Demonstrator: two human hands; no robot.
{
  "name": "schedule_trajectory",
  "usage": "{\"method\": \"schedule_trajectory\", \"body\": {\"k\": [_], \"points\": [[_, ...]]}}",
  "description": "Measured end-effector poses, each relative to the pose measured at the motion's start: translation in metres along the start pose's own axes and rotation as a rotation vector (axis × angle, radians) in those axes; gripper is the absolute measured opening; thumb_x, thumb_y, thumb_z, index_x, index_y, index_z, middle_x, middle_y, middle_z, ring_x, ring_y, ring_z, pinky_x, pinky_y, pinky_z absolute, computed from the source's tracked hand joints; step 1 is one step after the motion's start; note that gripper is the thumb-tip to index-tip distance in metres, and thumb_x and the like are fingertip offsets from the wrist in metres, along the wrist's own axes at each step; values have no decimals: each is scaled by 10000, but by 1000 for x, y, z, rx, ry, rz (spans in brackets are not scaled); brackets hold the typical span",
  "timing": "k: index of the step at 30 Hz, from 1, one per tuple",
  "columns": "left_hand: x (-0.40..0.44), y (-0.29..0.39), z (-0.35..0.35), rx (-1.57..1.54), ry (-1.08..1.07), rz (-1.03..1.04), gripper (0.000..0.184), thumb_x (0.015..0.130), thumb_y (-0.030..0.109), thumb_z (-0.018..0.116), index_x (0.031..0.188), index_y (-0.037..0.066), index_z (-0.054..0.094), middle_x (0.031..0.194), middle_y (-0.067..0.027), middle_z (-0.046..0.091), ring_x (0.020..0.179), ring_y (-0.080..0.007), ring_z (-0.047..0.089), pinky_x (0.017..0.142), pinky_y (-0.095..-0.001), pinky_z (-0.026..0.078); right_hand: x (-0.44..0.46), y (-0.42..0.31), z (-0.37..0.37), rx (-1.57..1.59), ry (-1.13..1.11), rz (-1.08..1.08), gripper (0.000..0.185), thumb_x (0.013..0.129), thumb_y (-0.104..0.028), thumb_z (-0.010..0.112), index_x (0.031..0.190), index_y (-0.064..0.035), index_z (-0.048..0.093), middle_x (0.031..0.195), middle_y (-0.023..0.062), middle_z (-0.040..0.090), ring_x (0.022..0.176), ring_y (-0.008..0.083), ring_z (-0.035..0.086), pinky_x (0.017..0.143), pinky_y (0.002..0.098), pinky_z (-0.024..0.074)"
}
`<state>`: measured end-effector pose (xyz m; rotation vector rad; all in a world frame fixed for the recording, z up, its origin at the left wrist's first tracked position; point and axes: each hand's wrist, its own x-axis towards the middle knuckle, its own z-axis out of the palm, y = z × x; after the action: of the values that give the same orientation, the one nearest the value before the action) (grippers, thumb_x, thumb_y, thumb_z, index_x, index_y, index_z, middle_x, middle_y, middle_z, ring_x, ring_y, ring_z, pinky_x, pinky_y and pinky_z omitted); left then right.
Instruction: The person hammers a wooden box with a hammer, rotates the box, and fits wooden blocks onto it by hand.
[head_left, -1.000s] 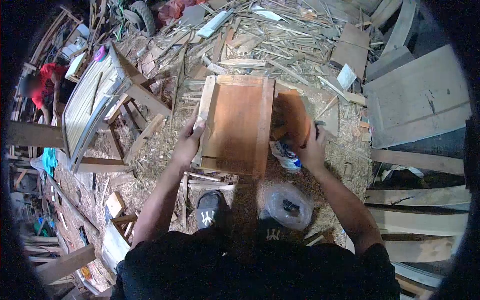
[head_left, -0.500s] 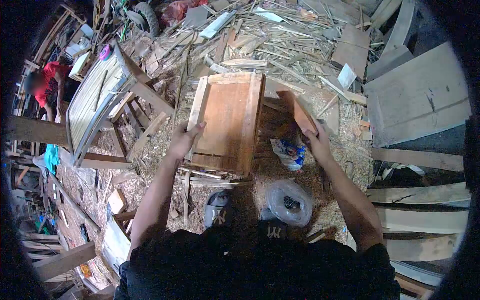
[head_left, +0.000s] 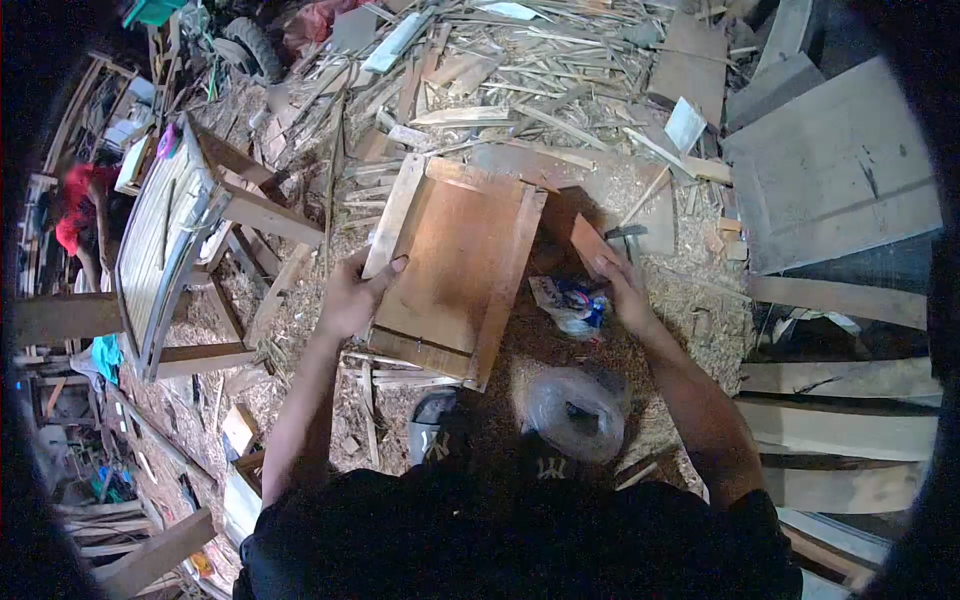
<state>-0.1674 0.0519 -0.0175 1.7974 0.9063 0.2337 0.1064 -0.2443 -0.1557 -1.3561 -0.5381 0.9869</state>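
The panel (head_left: 450, 255) is orange-brown with one pale tan rail (head_left: 397, 215); the board (head_left: 588, 242), reddish-brown; the packet (head_left: 578, 305), white and blue (a co-worker's top (head_left: 76, 208) is red).

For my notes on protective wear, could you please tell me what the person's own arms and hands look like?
The left hand and right hand are ungloved, with no watch or bracelet showing. Short black sleeves leave the forearms uncovered.

Panel (head_left: 455, 260) left of board (head_left: 589, 240), scraps (head_left: 465, 117) behind
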Motion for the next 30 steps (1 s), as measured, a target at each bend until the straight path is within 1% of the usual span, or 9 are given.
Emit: {"method": "schedule_trajectory", "body": {"k": [3, 6, 12, 16, 18, 21, 25, 27, 30], "points": [[4, -4, 1, 21, -57, -21, 390, 930, 258, 724, 1177, -39, 671, 980, -114, 740, 862, -134, 677, 768, -308, 548, -11, 4, 8, -61, 137, 4, 615, 993, -376, 585, 1432, 34, 451, 1396, 134, 538, 1228, 237, 538, 1073, 353, 394], [1, 4, 4, 17, -39, -71, 413, 928, 265, 725, 1195, -43, 660, 1013, -122, 736, 886, -143, 684, 790, -311, 551, -8, 12, 1, -232, 116, 4, 614, 1001, -378, 573, 1435, 38, 447, 1362, 133, 562, 1202, 233, 553, 1056, 361, 411], [-4, 24, 16, 182, -36, -120, 503, 911, 294, 742, 1242, -64, 619, 1076, -148, 720, 935, -157, 687, 835, -314, 555, -16, -6, 7, -248, 138, 27, 580, 1012, -326, 581, 1436, 45, 440, 1367, 158, 556, 1244, 232, 519, 1081, 372, 390], [-1, 4, 15, 20, -31, -85, 541, 915, 305, 738, 1272, -73, 591, 1088, -150, 715, 948, -164, 683, 857, -316, 548, -13, -7, 12, -155, 124, -30, 562, 1009, -315, 592, 1412, 54, 461, 1357, 158, 564, 1221, 222, 529, 1072, 363, 397], [2, -1, 14, 41, -63, -64, 547, 923, 310, 730, 1280, -77, 582, 1102, -141, 709, 948, -174, 683, 866, -318, 546, -11, -4, 14, -183, 180, -79, 405, 1041, -277, 534, 1296, 37, 556, 1180, 98, 644, 1090, 153, 566, 998, 324, 437], [-2, 5, 16, -29, -57, -95, 529, 947, 317, 701, 1286, -72, 584, 1147, -136, 696, 1000, -169, 662, 908, -314, 521, -18, -24, 18, -345, 174, -76, 402, 1040, -302, 539, 1274, 23, 574, 1157, 68, 640, 1065, 135, 553, 985, 311, 433], [3, -9, 13, -48, -31, -72, 465, 985, 296, 649, 1287, -51, 580, 1228, -131, 660, 1132, -176, 596, 1019, -321, 438, -14, -18, 14, -295, 114, -125, 384, 1027, -290, 569, 1262, 13, 584, 1151, 50, 640, 1056, 131, 552, 968, 309, 437], [2, -9, 12, -58, -56, -72, 446, 1005, 283, 616, 1306, -42, 568, 1248, -120, 648, 1167, -167, 568, 1041, -321, 412, -18, -27, 14, -385, 141, -121, 485, 1004, -361, 593, 1279, 38, 574, 1226, 159, 647, 1133, 234, 587, 1020, 371, 428], [1, -17, 14, -101, 2, -60, 483, 998, 294, 630, 1328, -54, 571, 1211, -118, 676, 1089, -148, 610, 971, -290, 461, -16, -19, 11, -314, 116, -44, 490, 1010, -374, 578, 1284, 32, 573, 1221, 163, 648, 1128, 235, 589, 1013, 380, 432]]}}
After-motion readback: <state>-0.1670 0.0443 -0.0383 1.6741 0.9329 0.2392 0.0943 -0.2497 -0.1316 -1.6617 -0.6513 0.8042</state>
